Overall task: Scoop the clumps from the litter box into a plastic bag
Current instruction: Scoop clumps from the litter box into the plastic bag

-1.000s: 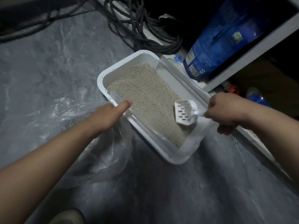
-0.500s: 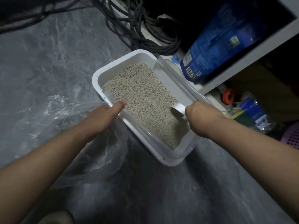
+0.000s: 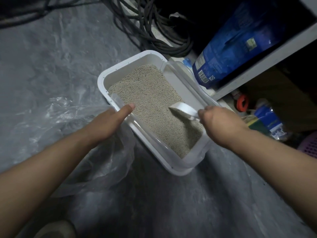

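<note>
A white litter box [image 3: 118, 69] with a clear inner rim sits on the grey floor, filled with beige litter [image 3: 151, 100]. My right hand [image 3: 221, 124] grips the handle of a white scoop [image 3: 184, 108], whose head is dug into the litter near the box's right side. My left hand [image 3: 109, 124] holds the box's left rim, thumb lying along the clear edge. A clear plastic bag [image 3: 85, 143] lies crumpled on the floor under my left arm, left of the box. No clumps are visible on the litter surface.
Coiled black cables [image 3: 154, 31] lie behind the box. A blue bag [image 3: 240, 42] leans on a white shelf [image 3: 267, 59] at the right, with an orange item [image 3: 241, 103], a blue packet [image 3: 271, 122] and a purple basket [image 3: 308, 146] below. A shoe tip [image 3: 54, 229] shows at the bottom.
The scoop was held above the litter with its slotted face showing; my right hand has lowered it and pushed its head into the litter. My left hand stays on the rim.
</note>
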The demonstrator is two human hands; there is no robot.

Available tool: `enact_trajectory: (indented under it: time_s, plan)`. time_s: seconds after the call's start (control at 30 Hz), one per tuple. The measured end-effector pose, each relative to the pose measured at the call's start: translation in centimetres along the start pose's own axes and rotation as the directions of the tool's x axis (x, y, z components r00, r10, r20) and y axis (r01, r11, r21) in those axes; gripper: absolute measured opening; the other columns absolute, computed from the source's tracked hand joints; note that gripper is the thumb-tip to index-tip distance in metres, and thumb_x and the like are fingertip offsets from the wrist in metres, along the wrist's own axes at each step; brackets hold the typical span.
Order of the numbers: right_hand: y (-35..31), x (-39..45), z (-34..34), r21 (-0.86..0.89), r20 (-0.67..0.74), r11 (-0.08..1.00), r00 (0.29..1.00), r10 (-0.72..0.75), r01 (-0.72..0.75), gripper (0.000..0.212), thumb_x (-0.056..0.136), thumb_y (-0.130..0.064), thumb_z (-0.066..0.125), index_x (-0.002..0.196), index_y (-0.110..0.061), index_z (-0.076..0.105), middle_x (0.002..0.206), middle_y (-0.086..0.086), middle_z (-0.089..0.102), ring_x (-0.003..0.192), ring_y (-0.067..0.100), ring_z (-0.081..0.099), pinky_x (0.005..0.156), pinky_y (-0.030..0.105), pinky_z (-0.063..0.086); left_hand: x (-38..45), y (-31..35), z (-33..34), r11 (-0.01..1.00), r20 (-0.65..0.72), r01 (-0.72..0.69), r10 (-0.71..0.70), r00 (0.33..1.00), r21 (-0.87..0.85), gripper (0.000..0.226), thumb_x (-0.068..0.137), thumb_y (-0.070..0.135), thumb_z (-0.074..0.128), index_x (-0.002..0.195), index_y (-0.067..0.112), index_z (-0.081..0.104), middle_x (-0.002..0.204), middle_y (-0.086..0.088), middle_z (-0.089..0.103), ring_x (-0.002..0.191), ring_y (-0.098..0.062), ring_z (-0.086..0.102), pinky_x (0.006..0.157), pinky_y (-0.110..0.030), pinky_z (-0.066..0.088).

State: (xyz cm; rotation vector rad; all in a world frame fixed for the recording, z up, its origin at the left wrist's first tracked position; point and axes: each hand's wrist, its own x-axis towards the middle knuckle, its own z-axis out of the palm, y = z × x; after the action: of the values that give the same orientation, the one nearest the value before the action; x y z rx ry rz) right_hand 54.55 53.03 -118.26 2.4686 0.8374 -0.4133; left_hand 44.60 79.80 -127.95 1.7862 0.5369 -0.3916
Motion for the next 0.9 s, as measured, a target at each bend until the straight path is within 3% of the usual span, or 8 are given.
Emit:
enact_trajectory:
  time_s: [0.17, 0.33, 0.43, 0.5, 0.6, 0.67, 0.8, 0.9]
  plan:
    - [-2.2, -0.3, 0.4, 0.069, 0.024, 0.992, 0.993, -0.112, 0.11, 0.013, 0.095, -0.012, 0.055, 0.106, -0.014, 0.061, 0.087, 0.001, 0.047, 0.069, 0.025, 0.053, 0.06, 0.036, 0.045, -0.2, 0.0, -0.1, 1.0, 0.021, 0.028, -0.028, 0.999, -0.008, 0.064, 0.074, 0.09, 0.04, 0.091, 0.035, 0.066, 0.124, 0.001, 0.065, 0.112, -0.022, 0.062, 0.108, -0.05, 0.042]
    - [2.4, -0.3, -1.7, 0.264, 0.09, 0.943, 0.979, 0.184, -0.202, 0.022, 0.094, -0.027, 0.06, 0.096, -0.008, 0.07, 0.093, 0.015, 0.067, 0.088, 0.033, 0.067, 0.078, 0.043, 0.059, -0.1, -0.1, 0.0, 1.0, 0.007, 0.02, -0.02, 1.0, -0.016, 0.074, 0.078, 0.089, 0.038, 0.124, 0.036, 0.058, 0.136, 0.001, 0.058, 0.121, -0.024, 0.056, 0.111, -0.051, 0.039]
    - [4.0, 0.0, -2.5, 0.319, 0.247, 0.87, 0.919, 0.308, -0.377, 0.02, 0.089, -0.017, 0.062, 0.088, -0.001, 0.074, 0.085, 0.018, 0.073, 0.079, 0.03, 0.07, 0.073, 0.045, 0.061, -0.1, -0.1, 0.1, 1.0, 0.005, 0.01, -0.01, 1.0, -0.03, 0.058, 0.085, 0.083, 0.038, 0.12, 0.04, 0.054, 0.123, 0.008, 0.053, 0.113, -0.02, 0.053, 0.112, -0.048, 0.038]
    - [4.0, 0.0, -2.3, 0.414, 0.404, 0.759, 0.849, 0.341, -0.502, 0.02, 0.09, -0.01, 0.059, 0.085, 0.004, 0.073, 0.074, 0.016, 0.075, 0.062, 0.025, 0.068, 0.056, 0.037, 0.059, -0.1, 0.1, 0.4, 1.0, 0.0, 0.007, -0.007, 1.0, -0.026, 0.05, 0.089, 0.078, 0.039, 0.109, 0.035, 0.055, 0.118, 0.008, 0.052, 0.109, -0.019, 0.052, 0.104, -0.042, 0.039]
    - [3.4, 0.0, -1.9, 0.497, 0.564, 0.604, 0.761, 0.32, -0.623, 0.021, 0.091, -0.003, 0.054, 0.092, 0.013, 0.067, 0.064, 0.016, 0.071, 0.042, 0.02, 0.048, 0.039, 0.024, 0.037, -0.1, 0.3, 0.5, 1.0, -0.005, 0.001, -0.001, 1.0, -0.023, 0.044, 0.092, 0.073, 0.039, 0.099, 0.034, 0.058, 0.115, 0.008, 0.053, 0.105, -0.018, 0.052, 0.094, -0.037, 0.035]
    - [2.9, 0.2, -1.8, 0.511, 0.633, 0.554, 0.724, 0.275, -0.657, 0.023, 0.093, -0.005, 0.053, 0.097, 0.015, 0.064, 0.06, 0.016, 0.066, 0.038, 0.017, 0.041, 0.038, 0.018, 0.031, 0.0, 0.0, 0.4, 1.0, 0.004, 0.003, -0.003, 1.0, -0.029, 0.049, 0.089, 0.077, 0.039, 0.109, 0.036, 0.056, 0.118, 0.009, 0.052, 0.109, -0.018, 0.051, 0.097, -0.039, 0.036]
    - [2.7, 0.1, -1.8, 0.461, 0.743, 0.521, 0.634, 0.217, -0.718, 0.026, 0.097, -0.011, 0.048, 0.105, 0.01, 0.062, 0.067, 0.014, 0.065, 0.038, 0.014, 0.044, 0.037, 0.018, 0.033, 0.3, -0.7, 0.3, 1.0, 0.008, 0.006, -0.006, 1.0, -0.028, 0.065, 0.082, 0.086, 0.038, 0.121, 0.037, 0.057, 0.124, 0.011, 0.054, 0.115, -0.018, 0.054, 0.107, -0.045, 0.038]
    - [2.1, 0.4, -1.9, 0.356, 0.78, 0.599, 0.581, 0.233, -0.717, 0.028, 0.098, -0.015, 0.038, 0.093, 0.002, 0.059, 0.059, 0.012, 0.059, 0.035, 0.015, 0.046, 0.04, 0.016, 0.036, 0.5, -0.8, 0.1, 0.999, 0.003, 0.026, -0.026, 1.0, -0.035, 0.086, 0.071, 0.095, 0.04, 0.125, 0.031, 0.06, 0.129, 0.005, 0.062, 0.116, -0.021, 0.06, 0.109, -0.05, 0.041]
